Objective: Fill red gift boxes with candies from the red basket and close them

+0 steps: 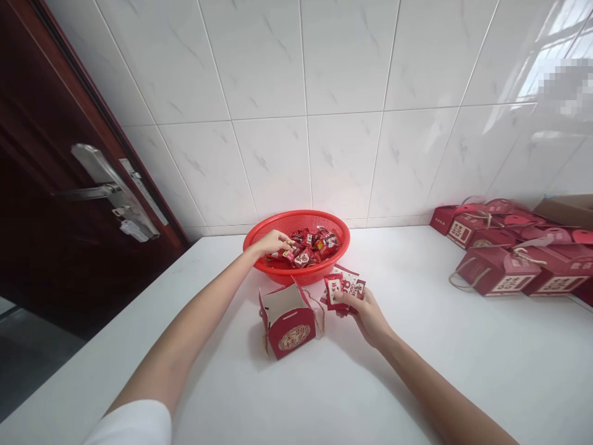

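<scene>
Several small packets [334, 289] sit pinched in the right hand's [370, 314] fingers, right of the open red box [295, 334]. Left hand [271, 242] dips into the red basket [285, 273] among wrapped sweets [306, 254]; can't tell if its fingers grip one. Packets look light, soft, slick; likely best pinched flat mid-face. Box seems thin card, so hold side walls lightly. Basket rim and box flaps stick up; open bench [401, 262] right, up to closed boxes [498, 272].

- You are in a room that looks like part of a home.
- You have a dark brown door [41, 154] with a shiny handle [88, 193].
- You face white wall tiles [269, 62] above a plain white table [254, 402].
</scene>
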A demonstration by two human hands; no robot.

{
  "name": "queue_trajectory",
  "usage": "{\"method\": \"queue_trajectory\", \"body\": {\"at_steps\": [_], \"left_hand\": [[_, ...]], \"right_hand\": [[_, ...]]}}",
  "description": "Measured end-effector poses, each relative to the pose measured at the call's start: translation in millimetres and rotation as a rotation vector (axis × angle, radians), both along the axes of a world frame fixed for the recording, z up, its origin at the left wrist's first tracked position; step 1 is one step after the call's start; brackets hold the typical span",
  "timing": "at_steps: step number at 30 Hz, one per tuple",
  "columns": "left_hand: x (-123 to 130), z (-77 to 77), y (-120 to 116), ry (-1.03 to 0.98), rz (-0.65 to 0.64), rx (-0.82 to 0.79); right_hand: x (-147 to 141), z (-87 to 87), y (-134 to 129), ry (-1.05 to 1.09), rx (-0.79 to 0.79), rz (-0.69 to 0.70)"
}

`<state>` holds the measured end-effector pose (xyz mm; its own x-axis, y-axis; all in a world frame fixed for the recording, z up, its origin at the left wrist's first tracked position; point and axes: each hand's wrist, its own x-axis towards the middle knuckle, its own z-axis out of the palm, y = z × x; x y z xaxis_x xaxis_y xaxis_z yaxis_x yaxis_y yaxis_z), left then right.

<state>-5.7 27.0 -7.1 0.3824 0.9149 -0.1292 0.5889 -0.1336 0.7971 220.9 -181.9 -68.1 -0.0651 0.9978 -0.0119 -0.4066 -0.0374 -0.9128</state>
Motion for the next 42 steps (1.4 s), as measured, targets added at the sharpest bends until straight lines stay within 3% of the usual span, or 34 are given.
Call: {"method": "queue_trajectory", "body": {"at_steps": [9, 13, 21, 30, 35, 42], "left_hand": [[0, -1.1, -4, -0.111, 0.16, 0.008], [2, 7.2, -9, -0.156, 0.187, 0.002], [20, 40.0, -44, -0.204, -0.016, -0.089], [54, 62.7, -103, -0.165, -0.226, -0.107], [62, 66.9, -129, -0.121, -0.31, -0.076], [46, 58.2, -147, -0.073, -0.382, -0.006]], "right_hand": [[0, 0.1, 0, -0.015, -0.006, -0.005], [0, -0.8, 0, -0.025, 0.008, 0.0], [0, -0.8, 1, -0.007, 0.01, -0.024], [-2, 6.0, -3, 0.03, 0.076, -0.041], [-5, 12.7, -9, 0.101, 0.101, 0.048], [-11, 14.7, -14, 0.095, 0.164, 0.105]]}}
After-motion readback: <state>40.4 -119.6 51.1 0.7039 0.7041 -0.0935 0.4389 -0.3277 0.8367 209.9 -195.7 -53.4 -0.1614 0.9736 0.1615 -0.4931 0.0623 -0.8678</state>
